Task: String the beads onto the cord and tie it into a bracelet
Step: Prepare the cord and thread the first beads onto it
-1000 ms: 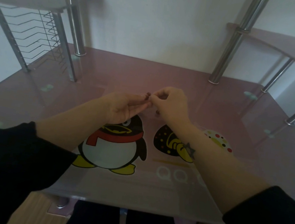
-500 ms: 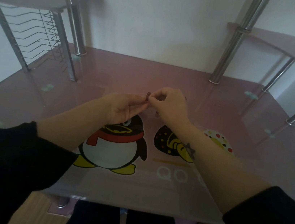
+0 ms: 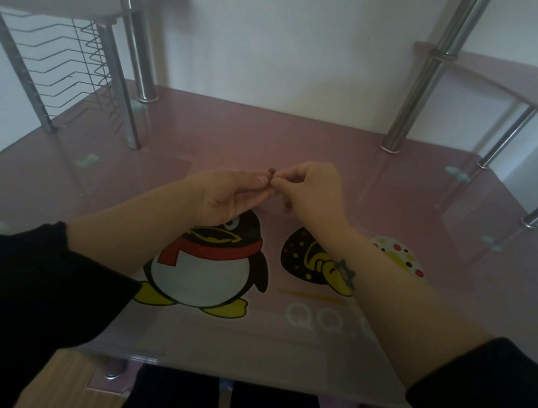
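— Where is the bead (image 3: 271, 171) sitting?
— Your left hand (image 3: 232, 197) is pinching it at its fingertips; your right hand (image 3: 315, 193) is curling, fingertips touching it. Their hold: cannot tell.

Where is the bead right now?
Head view, centre: dark red bead at the meeting fingertips of left hand and right hand, above the pink table, beyond the penguin picture.

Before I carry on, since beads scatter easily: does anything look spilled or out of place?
Nothing stands out. The left hand and right hand meet at the dark beads above the table; no spill shows on it. The cord is too thin to see.
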Motion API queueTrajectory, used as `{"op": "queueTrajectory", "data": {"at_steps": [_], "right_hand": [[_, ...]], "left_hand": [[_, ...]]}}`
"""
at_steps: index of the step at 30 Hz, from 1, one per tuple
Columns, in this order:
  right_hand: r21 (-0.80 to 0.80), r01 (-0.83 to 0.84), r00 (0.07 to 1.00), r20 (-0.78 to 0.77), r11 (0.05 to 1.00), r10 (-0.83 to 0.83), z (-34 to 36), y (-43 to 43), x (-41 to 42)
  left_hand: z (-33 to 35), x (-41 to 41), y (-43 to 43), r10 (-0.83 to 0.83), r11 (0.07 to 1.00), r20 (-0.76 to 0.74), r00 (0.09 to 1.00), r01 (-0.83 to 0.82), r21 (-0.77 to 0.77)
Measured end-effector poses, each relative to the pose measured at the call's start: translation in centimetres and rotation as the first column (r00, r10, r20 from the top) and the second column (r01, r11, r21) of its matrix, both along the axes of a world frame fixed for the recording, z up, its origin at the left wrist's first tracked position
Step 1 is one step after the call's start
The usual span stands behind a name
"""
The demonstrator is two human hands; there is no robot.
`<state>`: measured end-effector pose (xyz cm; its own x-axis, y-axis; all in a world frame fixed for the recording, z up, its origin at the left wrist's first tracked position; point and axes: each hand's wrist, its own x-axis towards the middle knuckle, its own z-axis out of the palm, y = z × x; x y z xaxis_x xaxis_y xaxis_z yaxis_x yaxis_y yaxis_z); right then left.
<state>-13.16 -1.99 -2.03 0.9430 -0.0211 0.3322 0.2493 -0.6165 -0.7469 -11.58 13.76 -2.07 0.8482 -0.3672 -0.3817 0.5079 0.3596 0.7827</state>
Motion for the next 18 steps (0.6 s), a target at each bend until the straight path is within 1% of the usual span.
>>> {"op": "queueTrajectory", "data": {"at_steps": [6,13,18], "right_hand": [[0.034,-0.041,0.999,-0.025,0.999,0.042,-0.03,-0.15,0.13],[-0.053,-0.025,1.000,-0.017,0.998,0.024,0.01,-0.24,0.19],[-0.087,-0.024,1.000,0.012,0.996,0.025,-0.15,-0.17,0.03]], "left_hand": [[0.04,0.13,-0.14,0.002,0.997,0.068,0.998,-0.008,0.082],[-0.39,0.41,0.06,-0.002,0.991,0.123,0.992,-0.015,0.134],[-0.50,0.58,0.20,0.000,0.990,0.129,0.992,-0.018,0.141]]}}
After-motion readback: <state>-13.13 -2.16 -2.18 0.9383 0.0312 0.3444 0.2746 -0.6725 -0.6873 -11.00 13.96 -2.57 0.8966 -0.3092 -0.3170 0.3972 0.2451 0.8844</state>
